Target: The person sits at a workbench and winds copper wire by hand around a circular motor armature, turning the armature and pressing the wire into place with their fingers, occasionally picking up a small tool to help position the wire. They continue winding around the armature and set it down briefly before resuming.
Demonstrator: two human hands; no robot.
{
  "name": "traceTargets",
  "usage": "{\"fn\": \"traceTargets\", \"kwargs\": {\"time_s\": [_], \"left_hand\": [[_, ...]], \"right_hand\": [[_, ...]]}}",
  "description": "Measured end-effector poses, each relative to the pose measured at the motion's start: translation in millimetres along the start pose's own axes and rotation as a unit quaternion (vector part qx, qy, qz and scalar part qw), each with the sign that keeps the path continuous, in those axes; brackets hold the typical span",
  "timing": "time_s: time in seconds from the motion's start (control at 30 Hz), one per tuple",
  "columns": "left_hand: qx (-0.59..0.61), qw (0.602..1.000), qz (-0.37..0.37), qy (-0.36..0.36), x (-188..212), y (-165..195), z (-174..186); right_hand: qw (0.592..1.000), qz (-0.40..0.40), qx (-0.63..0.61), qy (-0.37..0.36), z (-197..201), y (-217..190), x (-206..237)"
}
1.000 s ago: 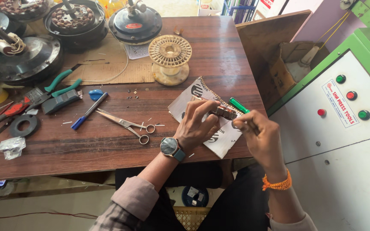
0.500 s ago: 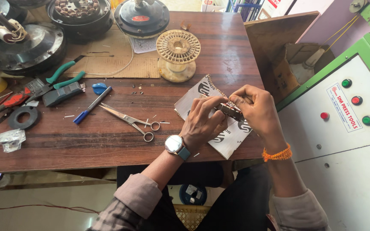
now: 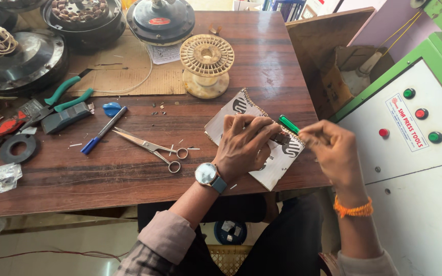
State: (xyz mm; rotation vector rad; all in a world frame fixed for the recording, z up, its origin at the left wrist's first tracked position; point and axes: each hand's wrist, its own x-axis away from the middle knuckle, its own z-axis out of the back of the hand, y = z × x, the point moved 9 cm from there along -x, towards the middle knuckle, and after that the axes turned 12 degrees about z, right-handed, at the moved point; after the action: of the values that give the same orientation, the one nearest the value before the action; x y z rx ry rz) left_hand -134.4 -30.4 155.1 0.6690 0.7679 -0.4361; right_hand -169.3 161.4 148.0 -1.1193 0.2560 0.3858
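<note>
My left hand [image 3: 244,145], with a wristwatch on the wrist, pins a small dark part [image 3: 282,138] against a printed white card sheet [image 3: 278,171] at the table's front right. A green-handled tool [image 3: 288,124] lies on the sheet just beyond that part. My right hand [image 3: 333,151], with an orange band on its wrist, hovers a little to the right of the part. Its fingertips are pinched together, and I see nothing between them.
Scissors [image 3: 154,148], a blue pen [image 3: 103,130], green-handled pliers [image 3: 62,97] and a black ring [image 3: 19,148] lie to the left. A cream spool [image 3: 206,61] and dark fan motors [image 3: 159,20] stand at the back. A green-and-white machine panel [image 3: 410,128] is at the right.
My right hand was pressed against the left hand on the dark part and has drawn away to the right. The left hand stays on the part.
</note>
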Motion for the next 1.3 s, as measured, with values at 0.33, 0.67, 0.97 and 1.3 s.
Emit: {"fn": "traceTargets", "kwargs": {"time_s": [0.33, 0.67, 0.97, 1.3], "left_hand": [[0.011, 0.999, 0.032, -0.023, 3.8, -12.0, -15.8], [-0.024, 0.991, -0.113, -0.062, 23.6, 3.0, -18.5], [-0.119, 0.972, -0.204, -0.017, 34.0, 23.4, -19.3], [-0.023, 0.997, -0.045, -0.059, 37.9, 18.2, 17.6]], "right_hand": [[0.995, 0.089, 0.045, -0.010, -37.2, -35.3, 25.1], [0.989, 0.102, 0.102, 0.043, -52.2, -9.6, 43.4], [0.997, 0.047, -0.005, 0.065, -43.8, 16.8, 53.5], [0.994, 0.101, 0.007, 0.034, -60.1, 3.1, 49.0]]}}
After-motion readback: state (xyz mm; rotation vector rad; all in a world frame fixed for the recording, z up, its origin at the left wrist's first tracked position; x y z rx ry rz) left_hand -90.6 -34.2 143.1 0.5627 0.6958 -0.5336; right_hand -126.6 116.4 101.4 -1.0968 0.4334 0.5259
